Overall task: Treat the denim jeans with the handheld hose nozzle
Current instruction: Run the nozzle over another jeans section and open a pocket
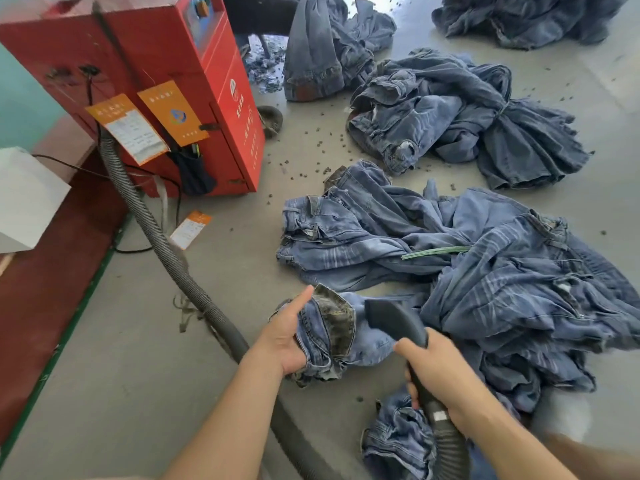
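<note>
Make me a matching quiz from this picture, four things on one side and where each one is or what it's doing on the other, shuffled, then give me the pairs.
Things:
1. left hand
2. right hand
3. red machine
4. orange tag

Places or states:
A. lies flat on the floor beside the grey hose
B. holds the black nozzle
C. stands at upper left with cards hanging on it
D. holds the cuff of a jeans leg

Pairs: 1-D, 2-B, 3-C, 4-A

top jeans pile [526, 19] cropped, tag print [133, 135] illegible
</note>
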The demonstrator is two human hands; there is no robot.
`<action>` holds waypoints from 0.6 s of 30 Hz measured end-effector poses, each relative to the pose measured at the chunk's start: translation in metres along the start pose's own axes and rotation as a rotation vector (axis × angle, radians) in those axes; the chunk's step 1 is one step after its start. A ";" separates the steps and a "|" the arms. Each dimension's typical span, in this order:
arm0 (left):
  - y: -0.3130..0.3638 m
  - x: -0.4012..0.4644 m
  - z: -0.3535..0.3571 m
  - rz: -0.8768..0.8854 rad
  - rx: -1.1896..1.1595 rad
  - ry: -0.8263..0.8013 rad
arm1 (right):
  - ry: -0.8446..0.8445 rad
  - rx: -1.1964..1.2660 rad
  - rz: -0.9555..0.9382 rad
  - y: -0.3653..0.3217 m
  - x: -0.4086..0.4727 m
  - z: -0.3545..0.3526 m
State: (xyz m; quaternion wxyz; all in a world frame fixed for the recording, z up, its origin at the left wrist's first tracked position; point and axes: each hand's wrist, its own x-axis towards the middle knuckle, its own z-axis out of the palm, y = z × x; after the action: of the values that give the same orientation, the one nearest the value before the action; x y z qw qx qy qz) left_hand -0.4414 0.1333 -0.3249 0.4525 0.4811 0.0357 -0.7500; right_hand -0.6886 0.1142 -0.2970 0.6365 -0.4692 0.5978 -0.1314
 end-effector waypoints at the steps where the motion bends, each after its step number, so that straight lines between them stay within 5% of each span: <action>1: 0.001 0.001 0.001 0.011 -0.009 0.008 | -0.041 -0.041 -0.009 0.002 -0.002 0.007; 13: -0.001 0.015 0.005 0.117 0.248 0.363 | 0.005 -0.433 -0.126 0.009 -0.031 0.033; 18: -0.008 0.018 -0.001 0.043 0.258 0.453 | 0.176 -0.083 -0.177 -0.001 -0.029 0.019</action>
State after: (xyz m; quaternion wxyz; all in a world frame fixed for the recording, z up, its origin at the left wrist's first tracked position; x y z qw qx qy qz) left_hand -0.4488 0.1272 -0.3427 0.3839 0.6912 0.0299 -0.6115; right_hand -0.6784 0.1429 -0.2808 0.5475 -0.5328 0.6125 -0.2029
